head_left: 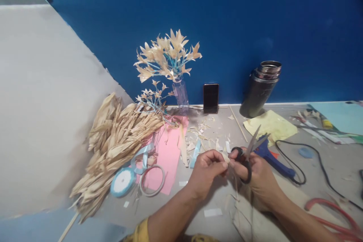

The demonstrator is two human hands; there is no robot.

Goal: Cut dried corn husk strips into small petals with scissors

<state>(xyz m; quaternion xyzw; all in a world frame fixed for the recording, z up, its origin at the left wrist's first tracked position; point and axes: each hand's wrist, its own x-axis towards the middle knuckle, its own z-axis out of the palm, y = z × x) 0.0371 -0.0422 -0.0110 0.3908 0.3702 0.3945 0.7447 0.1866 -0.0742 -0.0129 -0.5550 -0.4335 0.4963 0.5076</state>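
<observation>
My left hand (206, 171) is closed, pinching a small pale piece of dried corn husk (226, 158) between thumb and fingertips. Black-handled scissors (251, 144) are in my right hand (262, 179), their blades apart and pointing up and away from me. The thumb and index fingertip of that hand also meet at the husk piece, next to my left fingertips. Thin stems or wires (236, 200) hang below the hands; whether they join the piece is hidden. Husk scraps (202, 132) lie scattered just beyond my hands.
Dried husks (119, 143) are heaped left, beside pink paper (168, 159), a blue ribbon spool (123, 182) and a tape roll (152, 180). Husk flowers (167, 55) stand in a clear bottle (180, 94). A phone (211, 98), flask (259, 90), blue glue gun (275, 159) and red-handled tool (334, 215) are around.
</observation>
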